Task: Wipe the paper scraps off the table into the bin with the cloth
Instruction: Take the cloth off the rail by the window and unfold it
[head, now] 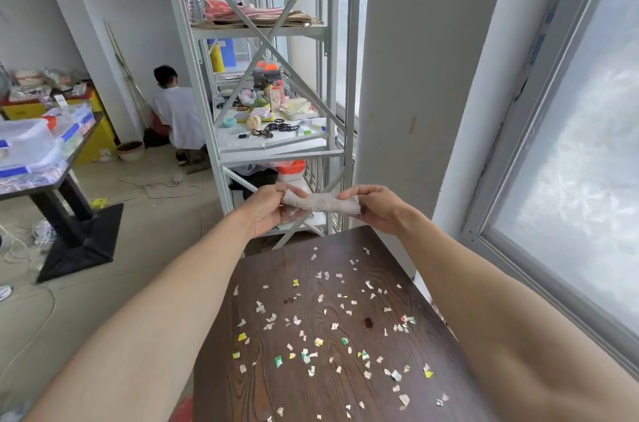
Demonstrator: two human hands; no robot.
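A pale grey cloth (321,203) is folded into a narrow strip and held in the air beyond the far edge of the table. My left hand (268,210) grips its left end and my right hand (375,207) grips its right end. Below and nearer to me lies the dark wooden table (276,383), strewn with several small paper scraps (325,328), white, yellow and green. A red object (181,409) shows at the table's lower left corner; I cannot tell if it is the bin.
A white metal shelf rack (273,144) loaded with small items stands just past the table. A white pillar (415,75) and a window (570,179) are to the right. A person (178,113) crouches at the back left. Another table (41,158) stands left, with cables on the floor.
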